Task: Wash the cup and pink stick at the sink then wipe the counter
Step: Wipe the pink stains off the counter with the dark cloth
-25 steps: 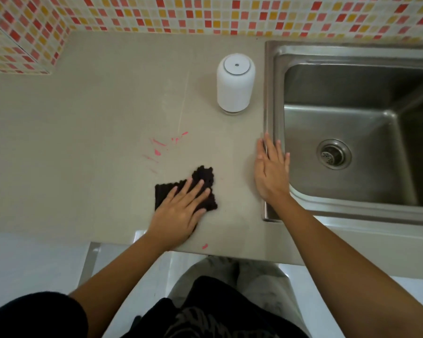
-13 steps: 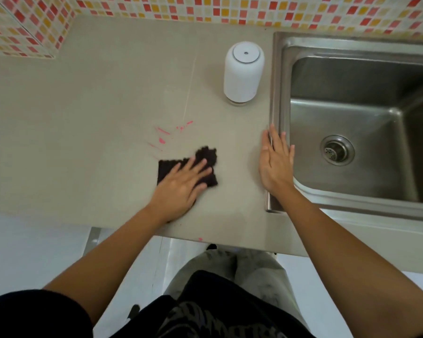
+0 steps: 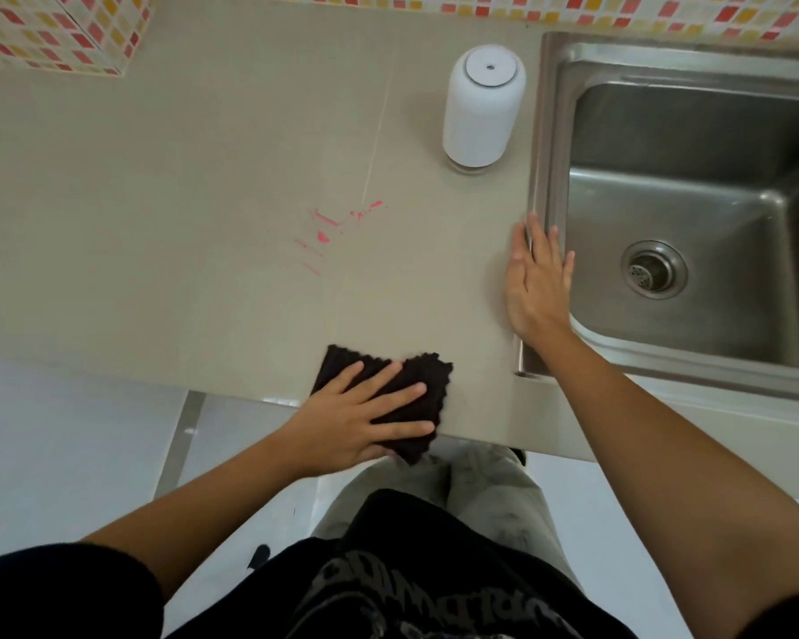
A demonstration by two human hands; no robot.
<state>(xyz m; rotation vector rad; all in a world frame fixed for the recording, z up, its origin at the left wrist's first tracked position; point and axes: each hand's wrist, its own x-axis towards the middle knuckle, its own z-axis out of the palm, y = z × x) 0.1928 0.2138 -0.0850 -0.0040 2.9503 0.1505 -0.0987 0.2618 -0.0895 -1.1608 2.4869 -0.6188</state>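
Note:
My left hand point(image 3: 356, 422) presses flat on a dark brown cloth point(image 3: 416, 389) at the front edge of the beige counter point(image 3: 158, 223); part of the cloth hangs over the edge. Pink smears point(image 3: 324, 232) mark the counter farther back, apart from the cloth. My right hand point(image 3: 538, 283) lies flat with fingers apart on the counter against the left rim of the steel sink point(image 3: 545, 131), holding nothing. A white cup point(image 3: 483, 106) stands upside down beside the sink's back left corner. No pink stick is in view.
The sink basin has a round drain point(image 3: 653, 269) and nothing else visible in it. A mosaic tile wall point(image 3: 42, 34) borders the counter at the back and left. My legs and the pale floor point(image 3: 65, 454) show below the counter's front edge.
My left hand has drawn the cloth back toward me from near the pink smears to the counter's front edge. My right hand stays by the sink rim.

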